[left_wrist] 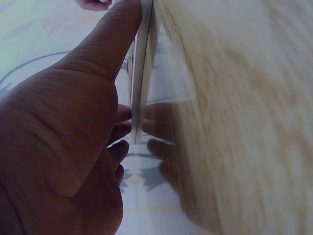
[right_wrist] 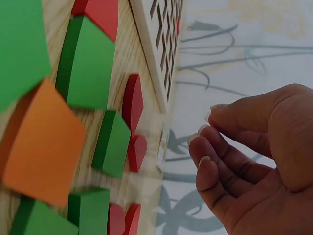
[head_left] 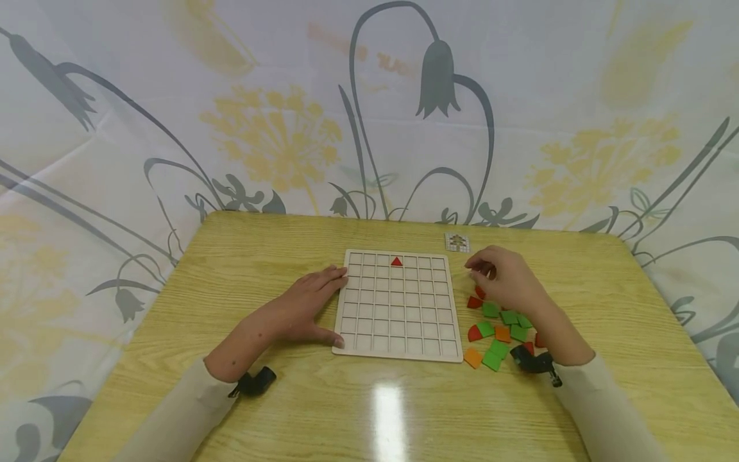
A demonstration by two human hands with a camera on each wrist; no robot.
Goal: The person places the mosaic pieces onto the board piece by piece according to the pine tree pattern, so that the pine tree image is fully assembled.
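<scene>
A pale wooden grid board (head_left: 397, 321) lies on the table, with one red triangle (head_left: 396, 262) in a top-row cell. My left hand (head_left: 303, 305) rests along the board's left edge, fingertips near the upper corner and thumb by the lower one, fingers fairly straight. In the left wrist view, the thumb (left_wrist: 105, 41) touches the board's edge (left_wrist: 142, 73). My right hand (head_left: 508, 279) hovers right of the board above red pieces (head_left: 475, 301). Its fingers are loosely bent, and the right wrist view shows nothing between thumb and fingertips (right_wrist: 208, 171).
Green pieces (head_left: 492, 359) and orange pieces (head_left: 502, 333) lie loosely with red ones to the board's right, some overlapping. A small card with a gridded tree-like picture (head_left: 457, 242) sits behind the board's right corner. A flower-patterned cloth (head_left: 369, 147) hangs behind the table (head_left: 312, 410).
</scene>
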